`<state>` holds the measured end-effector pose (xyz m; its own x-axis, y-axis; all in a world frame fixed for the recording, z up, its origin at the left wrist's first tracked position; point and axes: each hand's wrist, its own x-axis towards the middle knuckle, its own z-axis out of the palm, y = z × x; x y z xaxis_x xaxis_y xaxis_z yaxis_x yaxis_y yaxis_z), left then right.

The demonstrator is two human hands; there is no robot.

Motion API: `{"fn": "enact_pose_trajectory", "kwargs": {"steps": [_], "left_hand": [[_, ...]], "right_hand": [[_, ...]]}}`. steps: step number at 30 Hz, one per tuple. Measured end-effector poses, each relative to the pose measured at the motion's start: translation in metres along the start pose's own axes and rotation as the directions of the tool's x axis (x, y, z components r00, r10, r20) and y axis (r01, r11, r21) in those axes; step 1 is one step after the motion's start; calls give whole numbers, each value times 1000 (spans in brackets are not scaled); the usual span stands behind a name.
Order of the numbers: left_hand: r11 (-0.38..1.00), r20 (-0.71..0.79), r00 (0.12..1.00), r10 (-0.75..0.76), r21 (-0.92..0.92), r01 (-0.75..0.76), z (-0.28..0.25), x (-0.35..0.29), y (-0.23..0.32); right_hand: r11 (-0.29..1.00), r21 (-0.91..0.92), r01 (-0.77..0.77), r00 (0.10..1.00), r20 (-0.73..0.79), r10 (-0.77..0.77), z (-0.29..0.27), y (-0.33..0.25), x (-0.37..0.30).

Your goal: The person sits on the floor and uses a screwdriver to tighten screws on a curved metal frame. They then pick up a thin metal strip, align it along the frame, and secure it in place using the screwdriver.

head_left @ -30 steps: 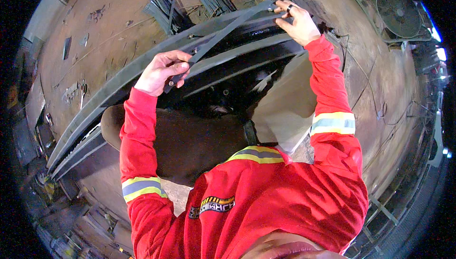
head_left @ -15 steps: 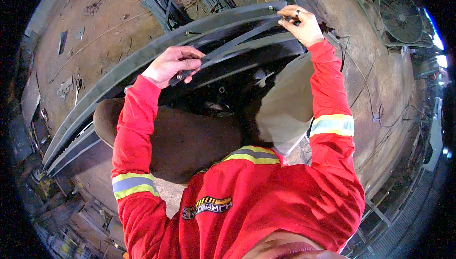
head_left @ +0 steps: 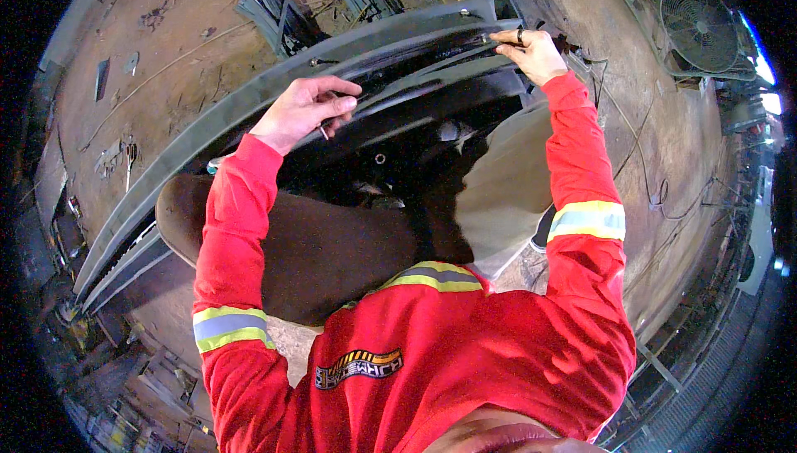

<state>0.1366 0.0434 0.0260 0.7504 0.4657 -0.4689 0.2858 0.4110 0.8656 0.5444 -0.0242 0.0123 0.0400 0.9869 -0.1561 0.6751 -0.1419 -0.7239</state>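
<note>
A thin dark metal strip (head_left: pixel 324 132) is held between my two hands, now seen nearly edge-on. My left hand (head_left: pixel 300 112) pinches its near end between thumb and fingers, and a short end shows below the fingers. Farther off to the right, my right hand (head_left: pixel 531 53), with a dark ring, has thumb and fingers closed at the far end, which is hard to make out. Beneath both hands lie long, curved dark-grey metal pieces (head_left: pixel 237 92), side by side across my front. Bolts (head_left: pixel 320 61) stick out of the outer one.
Two bundles of flat dark strips (head_left: pixel 278 14) lie on the floor beyond. A large round fan (head_left: pixel 701 11) stands at the far right. A cable (head_left: pixel 662 197) loops over the floor on the right. A small ring (head_left: pixel 380 159) shows in the shadow between my knees.
The strip has turned from its flat face to nearly edge-on. My right hand has dropped slightly toward me, its fingers now by the curved piece's end. My left hand has barely moved.
</note>
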Motion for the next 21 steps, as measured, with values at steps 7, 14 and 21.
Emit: {"fn": "enact_pose_trajectory", "kwargs": {"steps": [7, 14, 21], "left_hand": [[835, -192, 948, 252, 539, -112, 9, 2, -11], [667, -242, 849, 470, 728, -162, 16, 13, -18], [629, -322, 810, 490, 774, -72, 5, 7, -7]], "right_hand": [[934, -328, 141, 987, 122, -106, 3, 15, 13], [884, -422, 202, 978, 141, -156, 2, 30, 15], [918, -348, 190, 979, 142, -149, 6, 31, 19]]}}
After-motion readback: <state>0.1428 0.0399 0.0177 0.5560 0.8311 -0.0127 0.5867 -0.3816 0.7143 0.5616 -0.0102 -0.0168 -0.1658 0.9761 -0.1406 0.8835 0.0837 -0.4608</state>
